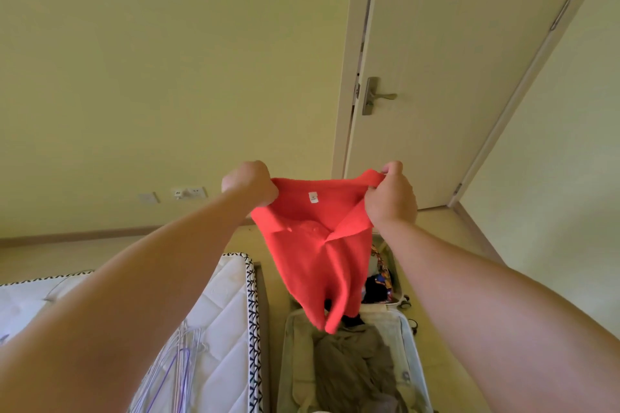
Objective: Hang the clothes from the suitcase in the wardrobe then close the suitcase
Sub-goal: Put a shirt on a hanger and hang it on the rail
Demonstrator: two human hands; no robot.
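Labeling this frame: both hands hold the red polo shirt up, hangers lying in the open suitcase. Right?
Not quite. The head view shows the hangers lying on the mattress, not in the suitcase. The left hand and right hand do hold the red polo shirt up.

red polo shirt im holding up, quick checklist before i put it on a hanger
1. The red polo shirt gripped at both shoulders by left hand and right hand: ok.
2. Neck opening spread, label showing: ok.
3. The hangers close by, on the mattress to the left: ok.
4. A hand free to take one: not ok, both hold the shirt.
5. Hem clear of the olive garment in the suitcase: cannot tell.
6. The wardrobe in view: not ok.
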